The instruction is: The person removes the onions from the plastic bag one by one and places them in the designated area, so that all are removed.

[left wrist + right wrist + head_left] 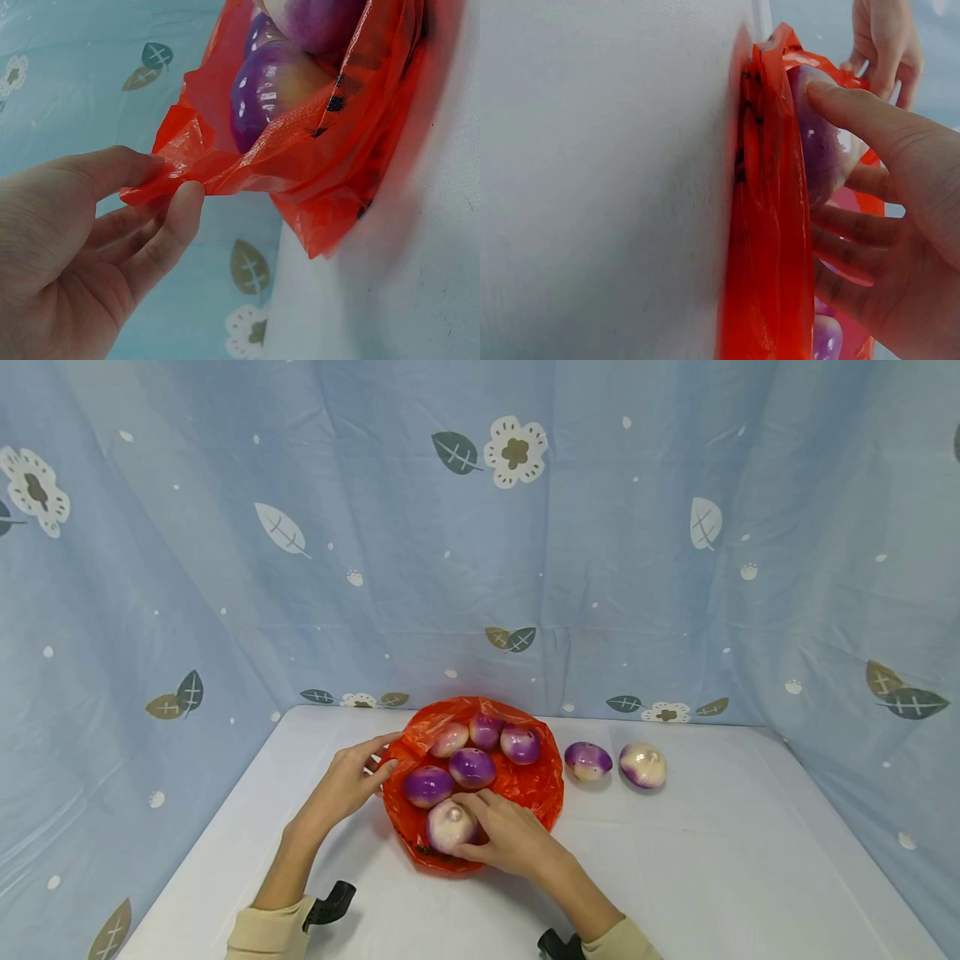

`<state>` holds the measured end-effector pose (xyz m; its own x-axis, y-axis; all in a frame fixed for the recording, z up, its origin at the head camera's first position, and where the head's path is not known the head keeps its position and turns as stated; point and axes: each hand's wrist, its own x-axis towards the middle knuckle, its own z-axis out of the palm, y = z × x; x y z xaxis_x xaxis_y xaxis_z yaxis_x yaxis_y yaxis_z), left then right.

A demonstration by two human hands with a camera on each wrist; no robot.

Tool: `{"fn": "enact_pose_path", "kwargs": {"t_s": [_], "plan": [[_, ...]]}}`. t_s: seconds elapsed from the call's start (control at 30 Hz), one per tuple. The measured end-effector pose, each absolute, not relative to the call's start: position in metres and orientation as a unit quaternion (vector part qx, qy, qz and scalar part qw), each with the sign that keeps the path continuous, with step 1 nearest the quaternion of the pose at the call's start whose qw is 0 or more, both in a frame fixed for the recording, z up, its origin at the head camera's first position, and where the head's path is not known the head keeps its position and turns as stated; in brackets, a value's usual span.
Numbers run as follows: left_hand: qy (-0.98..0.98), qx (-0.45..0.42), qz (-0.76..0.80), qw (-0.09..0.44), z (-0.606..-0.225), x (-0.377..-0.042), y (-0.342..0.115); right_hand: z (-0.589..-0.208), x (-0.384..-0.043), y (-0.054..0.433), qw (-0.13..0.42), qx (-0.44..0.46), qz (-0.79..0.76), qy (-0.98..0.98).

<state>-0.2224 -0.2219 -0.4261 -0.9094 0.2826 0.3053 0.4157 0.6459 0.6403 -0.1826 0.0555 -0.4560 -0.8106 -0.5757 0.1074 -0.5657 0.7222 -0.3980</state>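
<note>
A red plastic bag [517,785] lies spread open on the table with several glossy purple-and-white onions [472,768] inside. At its left rim, my left hand [348,785] pinches the thin plastic between thumb and fingers; the left wrist view shows the pinched edge [172,169] drawn out. My right hand [513,835] grips a pale-topped onion [450,827] at the near side of the bag, thumb and fingers around it. In the right wrist view this onion [821,142] sits just inside the bag's edge, the thumb pressed on it.
Two more onions lie on the white table [712,843] to the right of the bag: a purple one [588,762] and a paler one [642,766]. Behind the table hangs a blue patterned curtain [600,527]. Black wrist mounts [330,906] stick out by both sleeves.
</note>
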Motion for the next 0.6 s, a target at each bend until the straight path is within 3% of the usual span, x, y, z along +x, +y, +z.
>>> {"fn": "enact_pose_path", "kwargs": {"t_s": [0.6], "plan": [[-0.902, -0.192, -0.377, 0.086, -0.426, -0.222, -0.223, -0.449, -0.188, 0.071, 0.014, -0.316, -0.214, 0.924]]}}
